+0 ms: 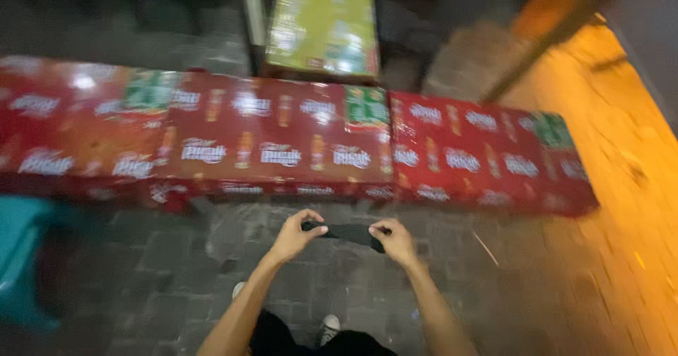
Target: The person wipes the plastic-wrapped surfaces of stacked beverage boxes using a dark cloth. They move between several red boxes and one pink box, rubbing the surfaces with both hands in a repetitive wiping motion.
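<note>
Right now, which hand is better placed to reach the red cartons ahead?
Neither clearly: left hand and right hand both grip the dark object, level, facing the middle red carton. The right hand seems slightly nearer the right-hand carton.

Grey paved floor (176, 264): row of red shrink-wrapped cartons (282, 144), green carton (323, 24) behind, teal stool (21, 257) left.

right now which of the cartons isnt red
The green-yellow carton lying behind the row, top centre; the three cartons in the row before it are red.
</note>
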`<state>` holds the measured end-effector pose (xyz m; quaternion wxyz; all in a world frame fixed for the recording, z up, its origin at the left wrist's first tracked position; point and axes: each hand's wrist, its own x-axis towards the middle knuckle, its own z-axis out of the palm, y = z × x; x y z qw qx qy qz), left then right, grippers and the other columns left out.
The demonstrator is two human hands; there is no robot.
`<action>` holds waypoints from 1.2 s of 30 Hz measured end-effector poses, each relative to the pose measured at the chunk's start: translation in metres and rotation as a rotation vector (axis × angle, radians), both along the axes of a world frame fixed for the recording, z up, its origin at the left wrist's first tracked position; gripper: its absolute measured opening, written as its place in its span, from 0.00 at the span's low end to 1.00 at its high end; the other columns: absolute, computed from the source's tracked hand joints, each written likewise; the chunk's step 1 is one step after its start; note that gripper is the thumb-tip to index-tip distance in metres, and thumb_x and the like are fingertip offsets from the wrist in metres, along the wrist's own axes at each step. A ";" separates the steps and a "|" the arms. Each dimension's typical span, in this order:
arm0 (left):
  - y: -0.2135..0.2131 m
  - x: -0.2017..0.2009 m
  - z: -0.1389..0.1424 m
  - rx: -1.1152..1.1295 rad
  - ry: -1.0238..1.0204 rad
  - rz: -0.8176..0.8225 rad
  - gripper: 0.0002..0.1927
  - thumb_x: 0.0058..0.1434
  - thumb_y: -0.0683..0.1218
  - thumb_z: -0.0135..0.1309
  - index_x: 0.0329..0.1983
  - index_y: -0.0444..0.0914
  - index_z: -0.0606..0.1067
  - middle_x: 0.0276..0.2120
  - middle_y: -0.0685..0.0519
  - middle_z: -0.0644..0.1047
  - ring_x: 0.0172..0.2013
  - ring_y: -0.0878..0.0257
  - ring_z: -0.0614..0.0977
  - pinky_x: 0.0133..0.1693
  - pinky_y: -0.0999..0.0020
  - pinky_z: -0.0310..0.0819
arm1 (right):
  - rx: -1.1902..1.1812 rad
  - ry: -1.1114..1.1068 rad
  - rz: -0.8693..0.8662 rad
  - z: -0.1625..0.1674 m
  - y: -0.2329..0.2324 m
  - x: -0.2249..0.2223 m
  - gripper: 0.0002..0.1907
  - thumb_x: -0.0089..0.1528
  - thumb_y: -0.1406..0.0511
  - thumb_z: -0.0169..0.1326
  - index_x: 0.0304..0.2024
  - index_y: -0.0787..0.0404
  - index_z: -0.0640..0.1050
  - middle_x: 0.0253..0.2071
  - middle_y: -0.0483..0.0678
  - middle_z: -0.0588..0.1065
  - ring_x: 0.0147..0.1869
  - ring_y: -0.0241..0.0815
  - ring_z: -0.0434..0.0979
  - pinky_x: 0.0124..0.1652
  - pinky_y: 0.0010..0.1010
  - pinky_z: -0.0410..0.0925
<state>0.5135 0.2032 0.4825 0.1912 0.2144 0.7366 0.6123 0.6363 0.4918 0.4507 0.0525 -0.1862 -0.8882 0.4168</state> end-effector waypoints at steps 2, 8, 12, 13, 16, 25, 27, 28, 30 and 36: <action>0.045 0.015 -0.008 0.039 -0.026 -0.126 0.17 0.54 0.43 0.70 0.43 0.36 0.77 0.32 0.57 0.81 0.34 0.70 0.78 0.39 0.69 0.73 | 0.027 0.215 -0.140 -0.007 0.030 0.046 0.11 0.58 0.59 0.65 0.38 0.58 0.85 0.45 0.52 0.80 0.52 0.46 0.79 0.53 0.35 0.70; 0.153 0.050 -0.025 0.152 -0.253 -0.364 0.24 0.52 0.38 0.68 0.52 0.38 0.74 0.30 0.60 0.74 0.32 0.72 0.77 0.35 0.74 0.76 | 0.066 0.503 -0.384 -0.014 0.107 0.145 0.07 0.67 0.66 0.58 0.43 0.65 0.78 0.58 0.54 0.76 0.66 0.50 0.68 0.55 0.36 0.67; 0.222 0.058 -0.035 0.092 -0.163 -0.333 0.33 0.53 0.35 0.69 0.60 0.41 0.70 0.33 0.60 0.70 0.33 0.70 0.72 0.35 0.73 0.70 | -0.286 0.244 -0.499 -0.029 0.157 0.178 0.10 0.69 0.62 0.54 0.46 0.62 0.76 0.40 0.45 0.75 0.47 0.35 0.72 0.50 0.29 0.68; 0.239 0.057 -0.038 0.165 -0.203 -0.348 0.34 0.54 0.34 0.68 0.63 0.42 0.69 0.33 0.59 0.69 0.33 0.69 0.71 0.35 0.72 0.67 | -0.319 0.265 -0.433 -0.033 0.171 0.182 0.10 0.70 0.62 0.54 0.45 0.62 0.76 0.40 0.45 0.73 0.47 0.35 0.71 0.51 0.29 0.67; 0.293 0.050 -0.045 0.349 -0.298 -0.439 0.37 0.56 0.34 0.65 0.67 0.43 0.65 0.36 0.59 0.72 0.40 0.69 0.75 0.44 0.72 0.70 | -0.477 0.132 -0.383 -0.041 0.212 0.183 0.15 0.72 0.59 0.50 0.43 0.64 0.79 0.40 0.46 0.74 0.47 0.37 0.71 0.50 0.29 0.66; 0.445 0.016 -0.021 0.351 -0.496 -0.666 0.40 0.58 0.32 0.61 0.72 0.43 0.61 0.41 0.56 0.77 0.45 0.70 0.77 0.50 0.72 0.72 | -1.130 -0.012 -0.306 -0.048 0.309 0.148 0.25 0.65 0.60 0.53 0.59 0.70 0.76 0.61 0.49 0.76 0.66 0.41 0.73 0.65 0.31 0.62; 0.472 0.009 -0.012 0.308 -0.457 -0.714 0.38 0.59 0.32 0.61 0.72 0.42 0.63 0.41 0.55 0.78 0.45 0.70 0.77 0.49 0.72 0.72 | -1.235 -0.063 -0.386 -0.055 0.330 0.143 0.26 0.63 0.61 0.54 0.60 0.71 0.76 0.60 0.51 0.77 0.64 0.42 0.75 0.64 0.32 0.64; 0.485 0.003 -0.009 0.266 -0.422 -0.724 0.37 0.60 0.32 0.61 0.71 0.41 0.64 0.42 0.55 0.79 0.45 0.70 0.78 0.49 0.72 0.73 | -1.170 -0.117 -0.383 -0.059 0.341 0.142 0.26 0.62 0.63 0.55 0.60 0.71 0.75 0.60 0.51 0.77 0.63 0.41 0.75 0.63 0.33 0.64; 0.507 -0.002 -0.007 0.249 -0.426 -0.744 0.34 0.60 0.32 0.61 0.69 0.40 0.66 0.43 0.54 0.80 0.45 0.69 0.79 0.48 0.72 0.74 | -1.194 -0.147 -0.312 -0.065 0.362 0.140 0.27 0.59 0.66 0.56 0.59 0.72 0.76 0.58 0.52 0.77 0.60 0.42 0.76 0.61 0.34 0.66; 0.578 -0.015 -0.002 0.204 -0.353 -0.634 0.31 0.58 0.33 0.62 0.66 0.40 0.70 0.41 0.52 0.81 0.43 0.69 0.80 0.48 0.71 0.76 | -1.152 0.035 -0.127 -0.064 0.456 0.120 0.23 0.55 0.69 0.61 0.52 0.73 0.80 0.50 0.57 0.79 0.54 0.45 0.78 0.57 0.33 0.67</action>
